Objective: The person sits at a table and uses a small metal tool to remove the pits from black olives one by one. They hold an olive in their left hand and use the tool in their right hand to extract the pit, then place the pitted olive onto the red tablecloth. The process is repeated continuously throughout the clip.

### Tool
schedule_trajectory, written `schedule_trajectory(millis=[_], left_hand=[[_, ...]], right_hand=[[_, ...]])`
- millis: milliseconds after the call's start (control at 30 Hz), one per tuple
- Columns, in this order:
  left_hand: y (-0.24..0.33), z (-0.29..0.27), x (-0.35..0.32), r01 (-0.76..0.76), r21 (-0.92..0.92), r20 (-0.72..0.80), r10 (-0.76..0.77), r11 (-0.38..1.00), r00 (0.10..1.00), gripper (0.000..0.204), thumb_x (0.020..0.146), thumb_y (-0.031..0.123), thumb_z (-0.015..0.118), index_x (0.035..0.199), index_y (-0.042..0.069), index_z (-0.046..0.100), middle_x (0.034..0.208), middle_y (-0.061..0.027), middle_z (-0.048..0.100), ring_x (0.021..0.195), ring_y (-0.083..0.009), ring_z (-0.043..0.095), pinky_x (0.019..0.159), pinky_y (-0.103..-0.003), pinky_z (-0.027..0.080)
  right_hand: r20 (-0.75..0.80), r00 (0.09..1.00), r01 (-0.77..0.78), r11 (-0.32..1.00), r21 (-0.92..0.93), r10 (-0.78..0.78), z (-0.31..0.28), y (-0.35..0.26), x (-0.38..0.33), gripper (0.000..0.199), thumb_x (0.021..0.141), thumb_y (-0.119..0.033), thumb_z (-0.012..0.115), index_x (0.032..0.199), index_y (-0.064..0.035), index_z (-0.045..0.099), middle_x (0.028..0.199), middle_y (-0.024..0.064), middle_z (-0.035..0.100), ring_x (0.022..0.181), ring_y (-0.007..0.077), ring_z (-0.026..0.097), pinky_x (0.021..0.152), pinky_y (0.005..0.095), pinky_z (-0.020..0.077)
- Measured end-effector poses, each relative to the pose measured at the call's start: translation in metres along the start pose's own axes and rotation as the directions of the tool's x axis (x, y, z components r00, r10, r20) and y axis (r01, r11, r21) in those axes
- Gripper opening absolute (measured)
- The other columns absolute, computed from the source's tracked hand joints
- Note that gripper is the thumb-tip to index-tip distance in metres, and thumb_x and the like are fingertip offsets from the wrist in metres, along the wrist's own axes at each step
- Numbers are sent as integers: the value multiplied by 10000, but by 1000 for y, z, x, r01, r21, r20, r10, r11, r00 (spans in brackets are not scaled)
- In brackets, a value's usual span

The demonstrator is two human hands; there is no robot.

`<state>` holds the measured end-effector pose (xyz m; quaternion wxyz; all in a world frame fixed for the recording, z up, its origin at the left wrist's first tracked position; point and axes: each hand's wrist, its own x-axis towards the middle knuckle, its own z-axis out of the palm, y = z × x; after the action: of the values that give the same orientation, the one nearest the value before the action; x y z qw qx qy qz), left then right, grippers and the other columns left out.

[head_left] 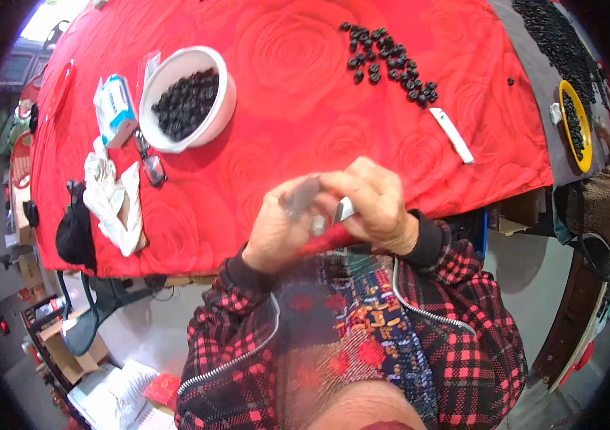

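Observation:
My left hand (276, 229) and my right hand (373, 201) meet close to my chest, over the near edge of a table with a red rose-patterned cloth (283, 122). Between them I hold a blurred grey object (303, 195); a small metal blade-like piece (344, 209) sticks out under my right fingers. Which hand holds which piece is unclear. Ahead on the cloth, a pile of small black round pieces (387, 61) lies loose. A white bowl (222, 107) at the left holds more of them.
A white flat stick (452, 135) lies right of the pile. Left of the bowl sit a blue-white box (117, 111), spectacles (151, 163), crumpled white cloth (113, 201) and a black pouch (75, 233). At far right, a yellow dish (583, 143) and a grey mat (534, 64) carry more black pieces.

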<state>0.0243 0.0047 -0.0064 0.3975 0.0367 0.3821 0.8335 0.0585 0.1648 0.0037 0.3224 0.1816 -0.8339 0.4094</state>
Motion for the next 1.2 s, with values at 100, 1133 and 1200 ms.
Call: schedule_trajectory(millis=[100, 1133, 1200], left_hand=[[-4, -2, 1, -84, -19, 84, 85, 996, 993, 333, 950, 279, 484, 1064, -17, 586, 884, -97, 653, 709, -123, 589, 570, -225, 453], [11, -1, -10, -16, 20, -18, 16, 1000, 1000, 350, 878, 172, 601, 1130, -68, 557, 844, -85, 587, 699, -128, 558, 526, -283, 498], [11, -4, -9, -6, 43, -26, 7, 999, 1000, 354, 877, 178, 602, 1127, -68, 558, 854, -87, 592, 703, -132, 562, 528, -286, 501]], right_hand=[[-15, 998, 61, 997, -43, -61, -2, 1, -2, 279, 653, -61, 715, 897, -17, 587, 641, 77, 487, 546, 245, 506, 476, 351, 403], [355, 901, -338, 918, 209, 251, -22, 8, 12, 142, 870, -93, 544, 969, 6, 565, 803, 143, 567, 731, 307, 586, 633, 363, 464], [357, 902, -332, 918, 215, 242, -21, 10, 12, 140, 871, -95, 544, 967, 6, 565, 804, 142, 568, 732, 306, 588, 634, 363, 464]])
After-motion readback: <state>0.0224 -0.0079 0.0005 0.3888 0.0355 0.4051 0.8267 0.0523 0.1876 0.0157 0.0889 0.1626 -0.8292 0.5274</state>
